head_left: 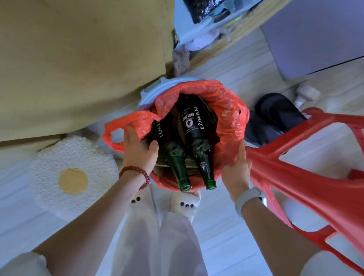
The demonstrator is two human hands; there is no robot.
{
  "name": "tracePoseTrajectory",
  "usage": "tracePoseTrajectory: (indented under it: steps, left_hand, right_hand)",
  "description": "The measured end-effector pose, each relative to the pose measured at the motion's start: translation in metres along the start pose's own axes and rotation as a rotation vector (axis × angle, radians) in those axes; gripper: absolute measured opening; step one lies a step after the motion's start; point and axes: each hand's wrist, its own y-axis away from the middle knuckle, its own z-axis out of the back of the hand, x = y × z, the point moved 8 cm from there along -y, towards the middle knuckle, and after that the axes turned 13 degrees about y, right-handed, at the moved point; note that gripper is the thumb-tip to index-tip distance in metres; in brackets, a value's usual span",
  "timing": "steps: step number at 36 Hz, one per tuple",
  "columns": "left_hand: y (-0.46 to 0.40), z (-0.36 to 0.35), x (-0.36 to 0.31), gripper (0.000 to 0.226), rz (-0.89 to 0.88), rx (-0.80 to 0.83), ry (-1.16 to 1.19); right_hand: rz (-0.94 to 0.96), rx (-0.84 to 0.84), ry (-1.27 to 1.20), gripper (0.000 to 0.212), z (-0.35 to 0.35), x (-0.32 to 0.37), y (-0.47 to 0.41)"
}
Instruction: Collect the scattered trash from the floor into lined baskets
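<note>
Bottles (193,139) are the worry: two green glass ones lean inside the basket (152,89), necks poking up past the near rim, on top of what looks like cardboard. The red liner (230,120) is draped over the rim. The left hand (138,149) rests on the liner's near-left edge beside a loose handle loop, thumb against a bottle's shoulder, fingers fairly straight. The right hand (237,168) presses the liner on the right side; whether it pinches the plastic I cannot tell. Tugging the thin liner upward could tear it or tip the bottles out. The red stool (306,184), touching the basket, crowds the right wrist.
</note>
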Motion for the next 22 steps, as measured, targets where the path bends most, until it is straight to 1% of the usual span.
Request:
tracePoseTrajectory:
  steps: [3, 9, 13, 16, 18, 20, 22]
  left_hand:
    - [0.001, -0.014, -0.01, 0.078, -0.013, 0.05, -0.061]
    - [-0.005, -0.044, -0.036, 0.082, -0.052, 0.156, -0.092]
    - [-0.012, -0.054, -0.049, 0.085, -0.057, 0.209, -0.152]
    - [-0.014, -0.052, -0.057, 0.084, -0.086, 0.236, -0.264]
    - [-0.011, -0.045, -0.064, 0.079, -0.094, 0.23, -0.33]
    - [-0.005, -0.037, -0.073, 0.072, -0.117, 0.225, -0.427]
    - [0.008, -0.031, -0.088, 0.066, -0.187, 0.214, -0.533]
  right_hand:
    - [-0.008, -0.028, 0.014, 0.081, 0.015, 0.004, -0.013]
    - [-0.009, -0.068, -0.009, 0.079, 0.044, 0.019, -0.033]
    - [0.022, -0.043, 0.072, 0.077, 0.056, 0.028, -0.042]
    - [0.042, -0.01, 0.193, 0.075, 0.059, 0.032, -0.041]
    - [0.062, 0.002, 0.267, 0.072, 0.062, 0.037, -0.036]
    - [0.09, 0.007, 0.292, 0.072, 0.066, 0.044, -0.029]
    - [0.095, 0.019, 0.26, 0.068, 0.07, 0.053, -0.019]
